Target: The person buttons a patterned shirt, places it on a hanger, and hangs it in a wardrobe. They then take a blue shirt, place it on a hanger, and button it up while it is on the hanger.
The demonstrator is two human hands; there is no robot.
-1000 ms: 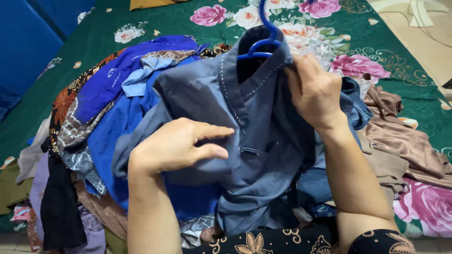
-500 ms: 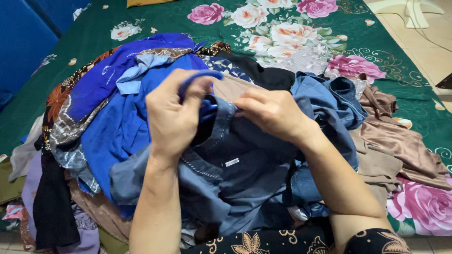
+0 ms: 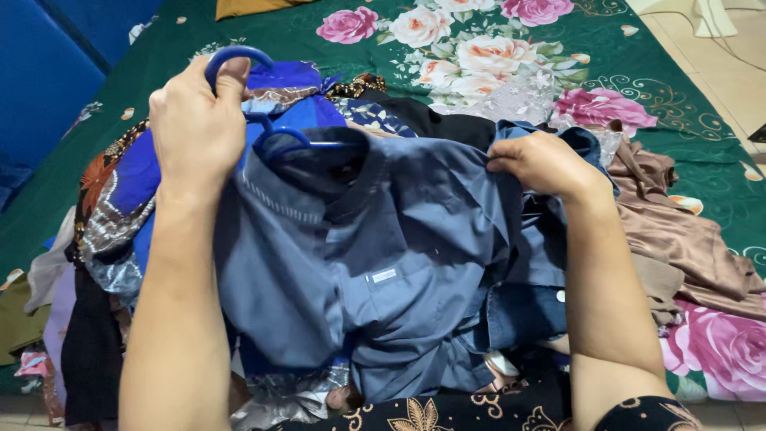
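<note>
Your left hand (image 3: 195,120) at the upper left of the frame has its fingers curled tight around the hook of the blue hanger (image 3: 263,136). Your right hand (image 3: 546,164), right of centre, pinches the shoulder of the grey-blue shirt (image 3: 383,255), which hangs mid-frame over the pile of clothes (image 3: 159,183). Keep the hook high and pull the shoulder squarely outward so the collar sits centred.

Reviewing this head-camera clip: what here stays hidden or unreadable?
- Blue hanger: head view, its arms sit inside the grey-blue shirt; the left hand covers part of the hook.
- Right hand: fingertips buried in the shirt's shoulder.
- Shirt label: too small to read.
- Clothes pile: its bottom layers are covered; the frame edges cut it off.
</note>
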